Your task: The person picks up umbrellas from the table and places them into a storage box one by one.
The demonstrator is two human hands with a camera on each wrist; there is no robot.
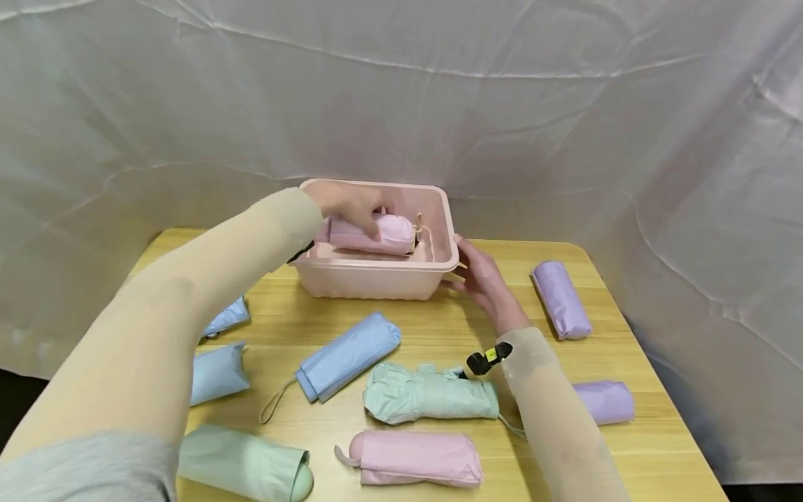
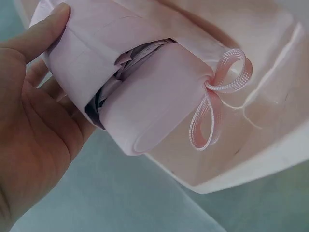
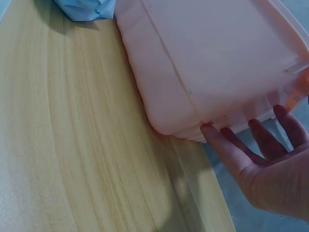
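Observation:
A pink plastic bin (image 1: 351,275) stands at the back middle of the wooden table (image 1: 627,446). My left hand (image 1: 351,203) reaches into it and grips a folded pink umbrella (image 1: 376,235) lying inside. The left wrist view shows my thumb and palm (image 2: 34,121) round the pink umbrella (image 2: 145,92), whose ribbon loop (image 2: 217,96) hangs against the bin wall (image 2: 270,58). My right hand (image 1: 479,279) rests with straight fingers against the bin's right side; its fingertips (image 3: 210,131) touch the bin's lower corner (image 3: 174,121).
Folded umbrellas lie about the table: blue (image 1: 348,357), mint (image 1: 429,395) and pink (image 1: 414,458) in front, two lilac ones (image 1: 561,300) (image 1: 605,402) at right, two blue (image 1: 216,373) and a green one (image 1: 245,464) at left. White cloth hangs behind.

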